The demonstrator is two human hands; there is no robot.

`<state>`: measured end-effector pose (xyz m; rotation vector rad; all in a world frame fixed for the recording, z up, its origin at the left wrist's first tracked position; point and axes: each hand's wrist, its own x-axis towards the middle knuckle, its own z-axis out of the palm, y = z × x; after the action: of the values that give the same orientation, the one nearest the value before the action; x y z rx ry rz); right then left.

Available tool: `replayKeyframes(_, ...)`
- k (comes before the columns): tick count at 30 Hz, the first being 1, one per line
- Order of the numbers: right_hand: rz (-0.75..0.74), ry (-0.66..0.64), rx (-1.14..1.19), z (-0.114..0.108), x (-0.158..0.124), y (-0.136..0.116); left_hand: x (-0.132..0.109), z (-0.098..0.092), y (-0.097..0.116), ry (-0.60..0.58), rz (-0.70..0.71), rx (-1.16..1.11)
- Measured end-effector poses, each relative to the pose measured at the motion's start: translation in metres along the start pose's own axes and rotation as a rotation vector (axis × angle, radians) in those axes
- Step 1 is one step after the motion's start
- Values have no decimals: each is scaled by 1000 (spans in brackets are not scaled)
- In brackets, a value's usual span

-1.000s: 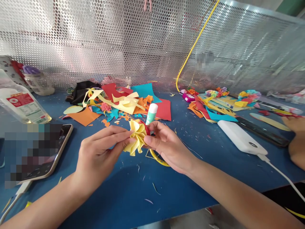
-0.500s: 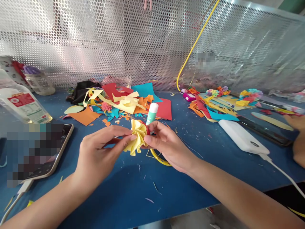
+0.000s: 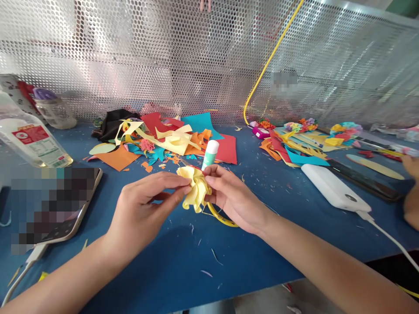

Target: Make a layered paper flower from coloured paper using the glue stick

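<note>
A pale yellow paper flower (image 3: 196,192) with curled, pleated petals is held above the blue table, between my two hands. My left hand (image 3: 149,200) pinches its centre with thumb and fingertips. On the other side, my right hand (image 3: 231,196) grips the flower's edge with thumb and forefinger, its other fingers partly hidden behind. Just behind the flower stands a glue stick (image 3: 210,153) with a white cap and green label. Below my right hand lies a yellow curved handle (image 3: 224,219), its other end hidden by the hand and flower.
Coloured paper scraps (image 3: 170,141) are heaped at the back centre. Left are a phone (image 3: 73,222) on a cable and a clear bottle (image 3: 36,139). On the right lie a white power bank (image 3: 334,187), paper flowers (image 3: 345,131) and another person's hand (image 3: 412,192). A perforated metal screen (image 3: 163,56) closes the back.
The yellow flower has turned between my fingers, so its petals now face more toward me. Both hands have moved slightly right. The other person's hand at the right edge has shifted a little.
</note>
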<state>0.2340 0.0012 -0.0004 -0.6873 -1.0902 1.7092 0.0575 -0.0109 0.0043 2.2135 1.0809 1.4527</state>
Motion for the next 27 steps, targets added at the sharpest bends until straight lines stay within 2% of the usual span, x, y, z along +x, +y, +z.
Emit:
replayKeyframes(3,36,18,99,-3,3,1,0,-2,1,-34,-34,-77)
replayKeyframes(8,51,20,166,-6,5,1,1,-3,1,-102,78,-124)
replayKeyframes(11,55,0,149,-7,5,1,0,-2,-2,-118,98,-65)
replayKeyframes(17,47,-38,37,-4,2,0,2,-2,-4,-77,130,-44)
replayKeyframes(24,14,-43,-147,-7,1,-2,2,-2,-2,-55,15,-109)
replayKeyframes(27,-2,-47,-213,-6,1,-2,0,-2,-3,17,-47,-100)
